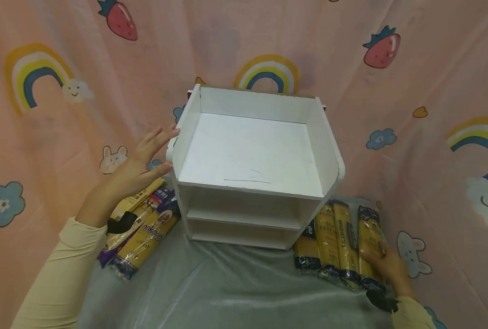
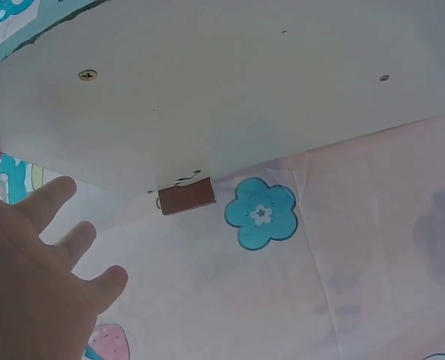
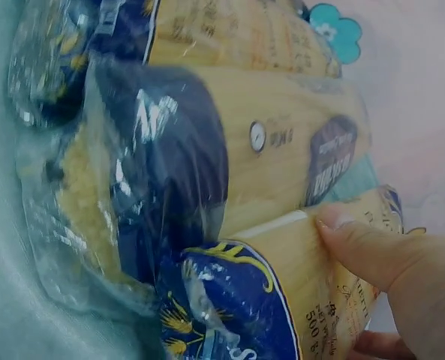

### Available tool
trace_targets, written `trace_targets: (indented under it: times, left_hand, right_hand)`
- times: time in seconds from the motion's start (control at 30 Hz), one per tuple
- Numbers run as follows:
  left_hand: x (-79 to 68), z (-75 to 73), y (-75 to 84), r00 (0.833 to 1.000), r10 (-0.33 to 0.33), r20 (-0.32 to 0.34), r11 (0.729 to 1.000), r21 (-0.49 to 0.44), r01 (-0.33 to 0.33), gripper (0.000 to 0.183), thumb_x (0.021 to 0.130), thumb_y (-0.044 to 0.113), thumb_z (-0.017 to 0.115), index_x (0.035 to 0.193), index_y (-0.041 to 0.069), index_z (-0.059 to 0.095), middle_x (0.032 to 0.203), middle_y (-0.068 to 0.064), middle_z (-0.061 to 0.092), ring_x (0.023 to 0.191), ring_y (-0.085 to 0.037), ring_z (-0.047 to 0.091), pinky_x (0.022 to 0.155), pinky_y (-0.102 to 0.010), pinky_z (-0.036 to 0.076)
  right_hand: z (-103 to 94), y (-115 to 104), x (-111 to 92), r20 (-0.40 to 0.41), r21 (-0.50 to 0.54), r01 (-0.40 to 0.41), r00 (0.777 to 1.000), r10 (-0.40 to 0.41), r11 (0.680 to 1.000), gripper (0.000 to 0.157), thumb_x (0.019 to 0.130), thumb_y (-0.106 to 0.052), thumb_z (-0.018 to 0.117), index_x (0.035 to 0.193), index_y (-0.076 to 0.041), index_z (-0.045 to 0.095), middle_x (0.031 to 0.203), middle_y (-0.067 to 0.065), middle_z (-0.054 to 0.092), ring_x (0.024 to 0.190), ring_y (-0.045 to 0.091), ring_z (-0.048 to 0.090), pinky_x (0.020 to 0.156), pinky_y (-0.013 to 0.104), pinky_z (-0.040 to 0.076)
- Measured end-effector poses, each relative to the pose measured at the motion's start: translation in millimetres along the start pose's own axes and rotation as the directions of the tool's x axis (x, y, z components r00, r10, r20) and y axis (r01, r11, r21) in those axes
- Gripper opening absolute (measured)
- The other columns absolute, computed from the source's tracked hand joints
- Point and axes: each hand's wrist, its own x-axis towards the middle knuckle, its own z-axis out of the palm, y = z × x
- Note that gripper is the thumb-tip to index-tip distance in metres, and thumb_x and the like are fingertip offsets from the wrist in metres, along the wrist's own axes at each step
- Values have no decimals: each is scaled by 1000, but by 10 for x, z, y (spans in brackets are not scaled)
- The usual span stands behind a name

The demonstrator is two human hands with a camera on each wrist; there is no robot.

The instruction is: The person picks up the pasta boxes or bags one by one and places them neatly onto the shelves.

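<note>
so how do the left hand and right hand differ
The left hand is up beside the white shelf; the right hand is down at a pasta pack. The left hand holds nothing; the right hand grips the pack. Both extend from cream sleeves.

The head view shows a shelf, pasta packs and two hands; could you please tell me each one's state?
White shelf: upright, open-fronted.
Left-side packs: lying beside the shelf.
Outermost right pack: gripped.
Other right packs: lying side by side.
Left hand: fingers spread.
Right hand: gripping the outermost pack.
</note>
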Motion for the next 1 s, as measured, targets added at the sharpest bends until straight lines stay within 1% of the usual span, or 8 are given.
trace_targets:
  times: [0.2, 0.27, 0.33, 0.43, 0.5, 0.6, 0.8, 1.0]
  left_hand:
    - [6, -1, 6, 1000, -18, 15, 1000, -21, 18, 69, 98, 54, 52, 157, 41, 19, 169, 0, 11, 157, -30, 1, 109, -82, 12]
    - [1, -3, 7, 999, -29, 20, 999, -27, 29, 70, 97, 54, 53, 157, 42, 18, 169, 0, 10, 157, -30, 0, 109, -82, 12]
    - [-6, -4, 5, 999, -32, 21, 999, -30, 33, 70, 97, 54, 53, 157, 42, 18, 169, -2, 9, 157, -31, 1, 108, -83, 13]
    - [-11, -2, 0, 999, -31, 21, 999, -34, 32, 70, 97, 54, 53, 157, 40, 19, 169, -4, 9, 157, -31, 1, 108, -83, 13]
    - [-11, 0, -5, 999, -30, 20, 999, -35, 31, 70, 97, 54, 53, 157, 40, 19, 169, -4, 9, 157, -31, 1, 108, -83, 14]
    - [-11, -3, -2, 999, -40, 22, 998, -38, 41, 70, 97, 54, 53, 157, 42, 18, 169, -3, 8, 157, -31, 1, 108, -83, 13]
    - [-24, -11, 23, 996, -78, 40, 996, -38, 79, 72, 96, 55, 54, 156, 45, 16, 169, -3, 4, 156, -34, 0, 106, -84, 13]
    - [-23, -5, 18, 996, -82, 43, 995, -49, 84, 73, 96, 58, 53, 157, 43, 16, 169, -5, 3, 156, -35, 0, 106, -84, 13]
  right_hand:
    - [-30, 36, 25, 13, -26, 22, 1000, -21, 999, 113, 88, -66, 59, 154, 6, 3, 149, 46, 18, 132, 65, 27, 105, 73, 33]
    - [-49, 53, 38, 2, -48, 55, 999, -55, 997, 113, 87, -66, 61, 154, 7, 6, 146, 47, 22, 126, 64, 38, 100, 70, 40]
    - [-70, 59, 43, -14, -72, 86, 996, -87, 994, 111, 86, -66, 62, 153, 8, 12, 141, 48, 34, 106, 56, 55, 87, 62, 51]
    - [-110, 41, 43, -25, -111, 113, 993, -117, 987, 109, 86, -65, 63, 153, 7, 16, 110, 40, 62, 74, 32, 60, 67, 42, 53]
    - [-136, 20, 45, -30, -126, 119, 992, -124, 985, 107, 86, -64, 64, 152, 7, 19, 90, 28, 67, 68, 22, 55, 60, 34, 48]
    - [-166, -6, 43, -41, -130, 132, 990, -138, 983, 103, 87, -59, 66, 151, 8, 21, 80, 15, 67, 68, 20, 54, 58, 30, 44]
    - [-161, -28, 25, -75, -71, 171, 982, -176, 983, 90, 89, -38, 72, 149, 12, 26, 80, 15, 64, 65, 19, 55, 56, 30, 44]
    - [-167, -58, -14, -123, -66, 216, 967, -223, 974, 84, 89, -29, 73, 144, 17, 31, 77, 15, 59, 62, 17, 52, 53, 30, 41]
